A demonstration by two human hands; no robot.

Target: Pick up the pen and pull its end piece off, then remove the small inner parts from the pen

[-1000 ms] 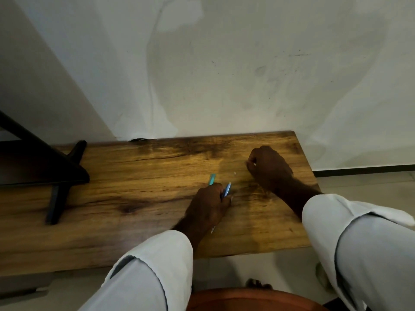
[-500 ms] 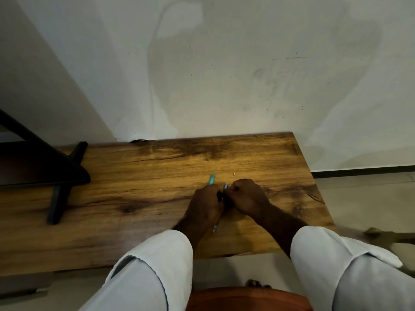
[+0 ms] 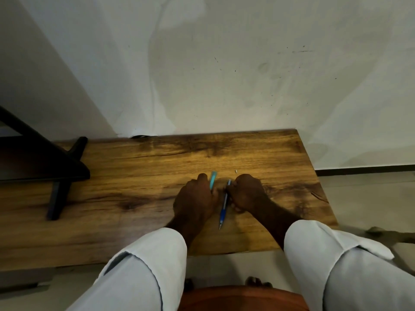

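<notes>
Now separated from left hand (image 3: pixel 195 198): blue pen (image 3: pixel 224 207), pinched by right hand (image 3: pixel 246 194), centre frame above tabletop (image 3: pixel 134 187). Left grips teal piece (image 3: pixel 213 180). Risk: loose pinch, pen dropping.

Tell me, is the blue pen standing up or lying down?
Lying down: the blue pen looks flat along the wooden table, tip toward the person, its far end gripped by the right hand.

The scene is dimly lit, with a warm sheen seen on the tabletop (image 3: pixel 258 153) beside the wall (image 3: pixel 224 75). The wall's left side is darkened by a broad diagonal shadow. Straight lines are bent towards the frame's edges by the wide lens. Slight softness is noticed throughout; no glare is produced.
</notes>
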